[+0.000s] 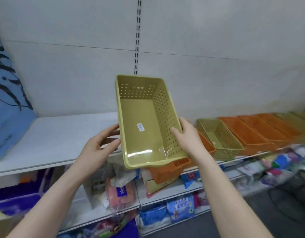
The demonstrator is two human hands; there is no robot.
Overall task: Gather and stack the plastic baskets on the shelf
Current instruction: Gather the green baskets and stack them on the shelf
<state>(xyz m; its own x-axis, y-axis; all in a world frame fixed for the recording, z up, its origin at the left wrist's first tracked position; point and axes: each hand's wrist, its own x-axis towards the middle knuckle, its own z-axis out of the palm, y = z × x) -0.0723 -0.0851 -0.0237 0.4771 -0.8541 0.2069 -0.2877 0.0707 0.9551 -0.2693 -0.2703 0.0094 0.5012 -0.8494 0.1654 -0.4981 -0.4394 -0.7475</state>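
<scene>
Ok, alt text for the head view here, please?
The right hand grips the side of a green perforated basket, tilted above a white shelf; the left hand is at its opposite rim. Orange and green baskets line the shelf at right.

One basket (145,121) before the shelf (54,138) — basket row (251,133) on it, right

It was a shop: white shelves (54,138) stood before a slotted upright (137,40), identical orange and green baskets (251,133) sat in a row, one bore a price sticker (140,126), and packaged goods (180,207) filled the lower tiers.
</scene>
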